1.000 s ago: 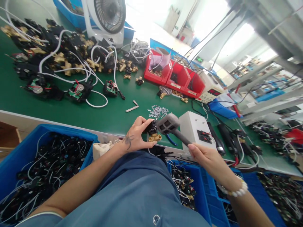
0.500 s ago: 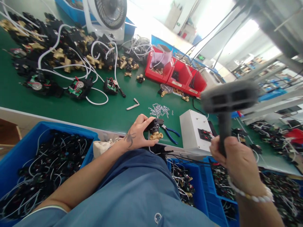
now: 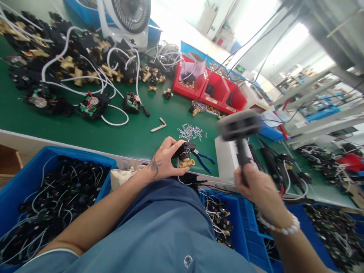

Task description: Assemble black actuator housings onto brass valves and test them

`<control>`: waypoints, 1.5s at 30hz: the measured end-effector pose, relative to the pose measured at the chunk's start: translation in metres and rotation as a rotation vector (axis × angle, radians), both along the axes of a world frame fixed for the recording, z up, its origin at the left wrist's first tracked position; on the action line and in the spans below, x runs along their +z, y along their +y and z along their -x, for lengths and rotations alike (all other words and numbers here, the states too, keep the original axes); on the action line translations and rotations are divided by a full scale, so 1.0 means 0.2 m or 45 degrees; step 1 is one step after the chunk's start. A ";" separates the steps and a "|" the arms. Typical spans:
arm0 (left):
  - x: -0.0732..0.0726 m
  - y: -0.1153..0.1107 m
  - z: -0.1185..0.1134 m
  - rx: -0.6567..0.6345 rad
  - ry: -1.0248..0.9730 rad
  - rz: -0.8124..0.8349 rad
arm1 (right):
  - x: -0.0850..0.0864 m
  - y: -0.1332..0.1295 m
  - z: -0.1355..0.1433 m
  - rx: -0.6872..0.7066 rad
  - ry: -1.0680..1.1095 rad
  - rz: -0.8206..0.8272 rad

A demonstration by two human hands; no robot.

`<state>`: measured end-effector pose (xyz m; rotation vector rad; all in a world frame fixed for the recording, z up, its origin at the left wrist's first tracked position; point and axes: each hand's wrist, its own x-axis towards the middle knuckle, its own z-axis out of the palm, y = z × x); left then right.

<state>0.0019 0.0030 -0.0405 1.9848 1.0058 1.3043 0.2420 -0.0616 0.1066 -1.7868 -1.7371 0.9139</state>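
Observation:
My left hand (image 3: 163,161) grips a brass valve with a black housing (image 3: 186,154) at the front edge of the green bench, thumb above and fingers below. A small wire clip shows on the valve's neck. In my right hand (image 3: 257,184) is the handle of a grey and black mallet (image 3: 240,125), its head raised over the white box and smeared by motion. Blue-handled pliers (image 3: 204,161) lie just right of the valve. Beyond it is a pile of small wire clips (image 3: 190,132).
A white box (image 3: 226,157) stands right of the pliers. Red bins (image 3: 214,91) and a white fan (image 3: 125,22) stand at the back. Valves with white cables crowd the left. Blue crates (image 3: 109,161) of parts sit below the bench edge. A bent metal piece (image 3: 159,126) lies mid-bench.
My right hand has swung the mallet left and somewhat down, closer to the valve. The left hand keeps the valve in the same place.

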 end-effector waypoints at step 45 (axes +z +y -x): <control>0.01 0.00 0.00 0.001 0.039 -0.009 | 0.06 0.01 0.05 0.182 -0.412 0.161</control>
